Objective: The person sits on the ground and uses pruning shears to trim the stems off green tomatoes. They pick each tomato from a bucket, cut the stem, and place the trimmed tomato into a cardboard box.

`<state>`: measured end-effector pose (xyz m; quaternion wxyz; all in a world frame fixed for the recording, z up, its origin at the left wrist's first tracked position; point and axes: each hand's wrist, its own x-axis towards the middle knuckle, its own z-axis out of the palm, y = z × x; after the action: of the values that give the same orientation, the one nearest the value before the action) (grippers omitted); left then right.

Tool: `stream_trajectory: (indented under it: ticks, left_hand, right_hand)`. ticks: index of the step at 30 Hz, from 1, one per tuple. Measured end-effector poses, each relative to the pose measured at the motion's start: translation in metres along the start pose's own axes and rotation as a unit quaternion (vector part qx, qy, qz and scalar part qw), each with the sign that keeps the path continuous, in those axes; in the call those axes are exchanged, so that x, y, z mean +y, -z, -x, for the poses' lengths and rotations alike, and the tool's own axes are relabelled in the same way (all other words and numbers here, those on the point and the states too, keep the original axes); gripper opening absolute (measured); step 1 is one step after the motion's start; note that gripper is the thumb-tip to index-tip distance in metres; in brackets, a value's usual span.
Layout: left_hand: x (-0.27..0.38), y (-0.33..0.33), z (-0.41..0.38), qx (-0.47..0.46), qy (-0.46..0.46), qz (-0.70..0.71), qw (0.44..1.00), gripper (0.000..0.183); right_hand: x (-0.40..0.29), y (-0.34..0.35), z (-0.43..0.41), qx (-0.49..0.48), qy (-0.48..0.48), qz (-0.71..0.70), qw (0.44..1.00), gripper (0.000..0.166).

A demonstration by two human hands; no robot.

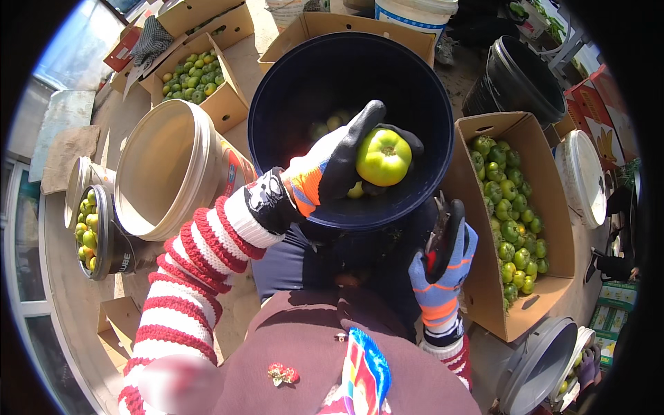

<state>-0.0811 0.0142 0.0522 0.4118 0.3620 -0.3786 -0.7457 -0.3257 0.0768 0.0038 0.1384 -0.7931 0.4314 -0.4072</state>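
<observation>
My left hand (337, 163), in a black-palmed knit glove, grips a large green tomato (385, 156) above the mouth of a dark blue bucket (295, 78). A smaller yellow-green fruit (356, 191) shows just under this hand; whether it is held or lies lower down cannot be told. A few tomatoes (334, 122) are dimly visible deep in the bucket. My right hand (446, 264), gloved in blue and orange, is closed around small clippers (437, 228) with a red part, their tip pointing up beside the bucket's near right rim.
A cardboard box (557, 249) with several green tomatoes (511, 207) stands close on the right. At left are a large cream bucket (155, 166) and a dark bucket (106, 223) holding tomatoes. Another tomato-filled carton (228, 104) sits far left; a black bucket (487, 93) leans far right.
</observation>
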Motion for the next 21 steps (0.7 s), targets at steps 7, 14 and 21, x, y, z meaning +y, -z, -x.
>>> stream_trajectory:
  ticks: [7,14,21]
  left_hand:
    - [-0.030,-0.037,0.040,0.071,-0.165,-0.059,0.982,0.068]
    - [-0.042,-0.032,0.056,-0.087,0.002,0.387,0.918,0.056]
    - [-0.043,-0.044,0.065,-0.191,0.129,0.751,0.619,0.044]
  right_hand:
    - [-0.027,0.005,0.009,-0.006,-0.021,-0.075,0.997,0.078]
    - [-0.017,-0.001,0.039,-0.029,-0.083,-0.152,0.985,0.071]
    - [-0.002,-0.013,0.064,0.010,-0.156,-0.283,0.946,0.071]
